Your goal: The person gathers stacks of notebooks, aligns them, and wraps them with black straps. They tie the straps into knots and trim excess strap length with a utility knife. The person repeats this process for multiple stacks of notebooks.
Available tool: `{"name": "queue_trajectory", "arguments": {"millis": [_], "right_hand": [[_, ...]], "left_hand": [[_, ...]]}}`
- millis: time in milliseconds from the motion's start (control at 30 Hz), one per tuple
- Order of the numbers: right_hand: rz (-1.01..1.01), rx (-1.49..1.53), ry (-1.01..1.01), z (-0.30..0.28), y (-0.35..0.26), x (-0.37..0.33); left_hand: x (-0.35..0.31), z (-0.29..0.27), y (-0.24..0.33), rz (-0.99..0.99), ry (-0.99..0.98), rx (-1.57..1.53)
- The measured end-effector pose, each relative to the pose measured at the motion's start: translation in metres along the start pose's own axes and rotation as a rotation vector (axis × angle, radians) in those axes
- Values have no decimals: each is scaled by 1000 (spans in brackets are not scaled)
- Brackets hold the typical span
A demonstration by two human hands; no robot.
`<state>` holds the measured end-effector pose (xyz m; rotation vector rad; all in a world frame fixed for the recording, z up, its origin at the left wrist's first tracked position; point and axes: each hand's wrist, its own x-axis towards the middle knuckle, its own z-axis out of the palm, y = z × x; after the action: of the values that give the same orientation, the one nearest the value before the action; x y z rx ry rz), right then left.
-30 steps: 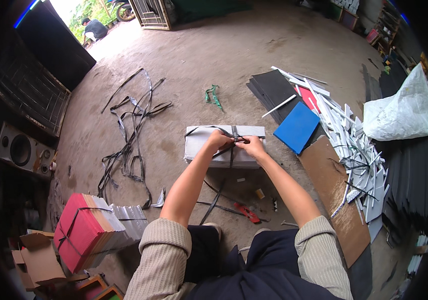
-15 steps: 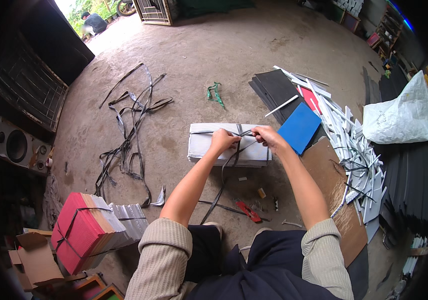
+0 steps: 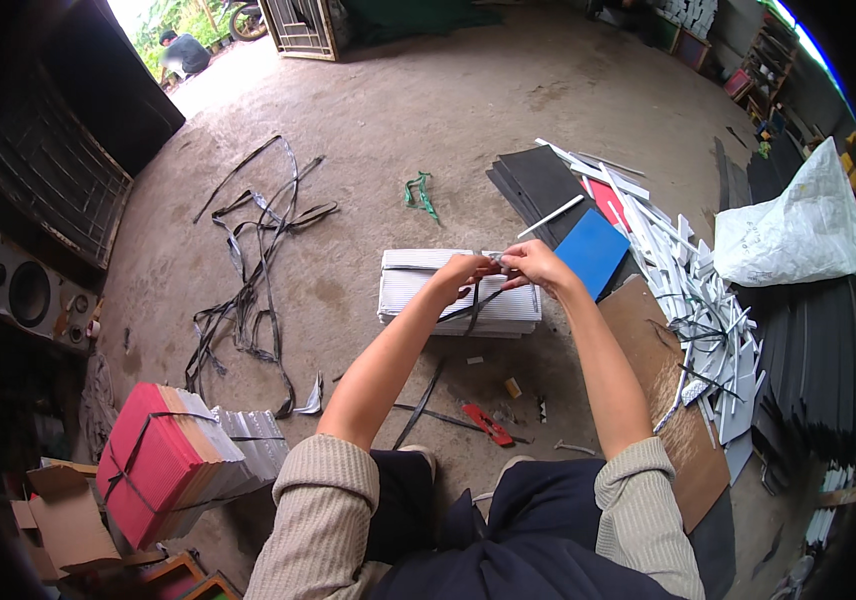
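A stack of white ridged sheets [image 3: 410,295] lies on the floor in front of me, with a black strap [image 3: 475,312] running across and over it. Above its right half, both hands meet at the strap's crossing. My left hand [image 3: 463,276] pinches the strap, fingertips nearly touching those of the other hand. My right hand [image 3: 538,268] is also closed on the strap, its thumb and forefinger together. The knot or loop between the fingertips is mostly hidden.
A red cutter [image 3: 488,424] and scraps lie near my feet. Tangled black strap [image 3: 266,240] is at left, a tied pink-and-white stack [image 3: 153,455] at lower left. Right are a blue sheet [image 3: 588,250], white strips [image 3: 713,330] and a white sack [image 3: 793,235].
My hands have drawn closer together over the stack, fingertips now meeting. The strap that hung down in front of the stack has shifted. The view has turned slightly.
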<state>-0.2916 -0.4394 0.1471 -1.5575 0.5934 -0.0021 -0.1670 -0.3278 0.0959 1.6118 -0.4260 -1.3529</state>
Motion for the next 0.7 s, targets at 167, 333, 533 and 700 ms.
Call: {"name": "queue_trajectory", "arguments": {"millis": [167,333,533,700], "right_hand": [[15,-5,24,1,2,0],[31,-190,172,-7,-4,-10],[-47,-239,258,-20,20,4],[-5,-203,313,-6,29,14]], "left_hand": [[3,0,4,-154,-28,-544],[-5,-24,14,-163,-42,-785],[-37,-28,35,249,253,870],[-45,-45,45,384,202,599]]}}
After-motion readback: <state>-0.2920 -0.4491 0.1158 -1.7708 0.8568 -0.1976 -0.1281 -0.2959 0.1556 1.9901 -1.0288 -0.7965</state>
